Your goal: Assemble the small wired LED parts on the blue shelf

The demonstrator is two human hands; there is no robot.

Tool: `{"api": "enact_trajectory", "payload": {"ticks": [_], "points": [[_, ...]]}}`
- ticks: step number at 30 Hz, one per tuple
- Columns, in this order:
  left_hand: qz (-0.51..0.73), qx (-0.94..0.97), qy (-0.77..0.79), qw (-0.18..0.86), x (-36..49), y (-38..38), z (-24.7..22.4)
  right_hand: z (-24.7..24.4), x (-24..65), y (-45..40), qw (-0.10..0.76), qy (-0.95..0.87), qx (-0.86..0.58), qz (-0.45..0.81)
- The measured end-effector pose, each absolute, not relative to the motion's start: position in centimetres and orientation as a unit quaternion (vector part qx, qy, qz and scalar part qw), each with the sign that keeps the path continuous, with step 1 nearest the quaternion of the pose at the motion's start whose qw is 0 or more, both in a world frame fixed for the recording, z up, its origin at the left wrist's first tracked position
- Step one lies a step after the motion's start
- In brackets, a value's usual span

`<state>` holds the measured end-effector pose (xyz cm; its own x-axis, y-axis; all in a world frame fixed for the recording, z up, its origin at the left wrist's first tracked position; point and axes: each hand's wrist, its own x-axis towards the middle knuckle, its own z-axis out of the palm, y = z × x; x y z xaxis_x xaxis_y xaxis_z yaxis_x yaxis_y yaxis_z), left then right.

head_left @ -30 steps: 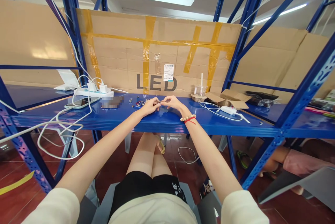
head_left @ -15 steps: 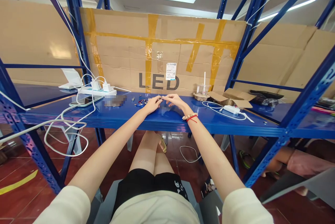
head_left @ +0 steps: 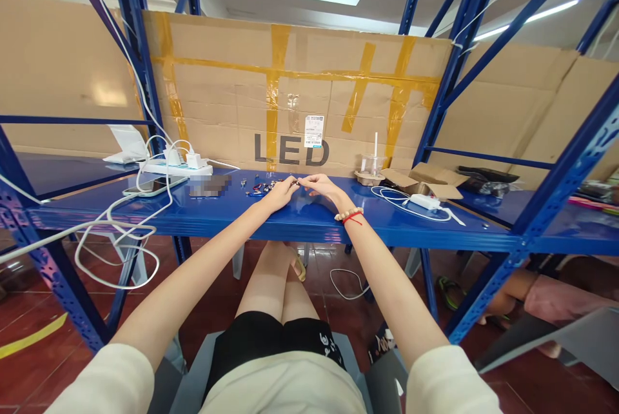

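Note:
Above the blue metal tabletop (head_left: 227, 215), my left hand (head_left: 283, 192) and my right hand (head_left: 320, 187) meet at their fingertips. Both have their fingers pinched around something small and dark, too tiny to name. A beaded bracelet and a red string (head_left: 349, 215) circle my right wrist. Just left of my left hand lies a loose pile of small parts (head_left: 261, 189), some blue and some metallic; my hand hides part of it.
White cables hang over the front edge at left, near a power strip (head_left: 193, 171) and a phone (head_left: 155, 186). To the right stand a plastic cup with a straw (head_left: 372, 166), an open cardboard box (head_left: 425, 177) and a white adapter (head_left: 425, 202). Cardboard walls off the back.
The whole view has shifted slightly. My hands stay together at nearly the same spot, with only small finger movement.

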<state>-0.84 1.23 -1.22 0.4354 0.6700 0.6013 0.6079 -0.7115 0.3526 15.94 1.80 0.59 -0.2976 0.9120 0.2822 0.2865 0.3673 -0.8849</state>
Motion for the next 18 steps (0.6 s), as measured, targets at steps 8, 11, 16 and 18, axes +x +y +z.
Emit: {"api": "enact_trajectory", "payload": {"ticks": [8, 11, 16, 18], "points": [[0.380, 0.860, 0.340, 0.024, -1.1, 1.0, -1.2, 0.7, 16.2, 1.6, 0.392, -0.738, -0.432, 0.339], [0.375, 0.868, 0.325, 0.025, -1.2, 1.0, -1.3, 0.8, 15.7, 1.0, 0.375, -0.743, -0.443, 0.333], [0.381, 0.854, 0.354, 0.032, -1.1, 1.4, -1.3, 0.8, 15.1, 0.6, 0.366, -0.731, -0.451, 0.358], [0.387, 0.843, 0.371, 0.041, -1.0, 1.5, -1.3, 0.8, 15.0, 0.7, 0.372, -0.724, -0.455, 0.361]]}}
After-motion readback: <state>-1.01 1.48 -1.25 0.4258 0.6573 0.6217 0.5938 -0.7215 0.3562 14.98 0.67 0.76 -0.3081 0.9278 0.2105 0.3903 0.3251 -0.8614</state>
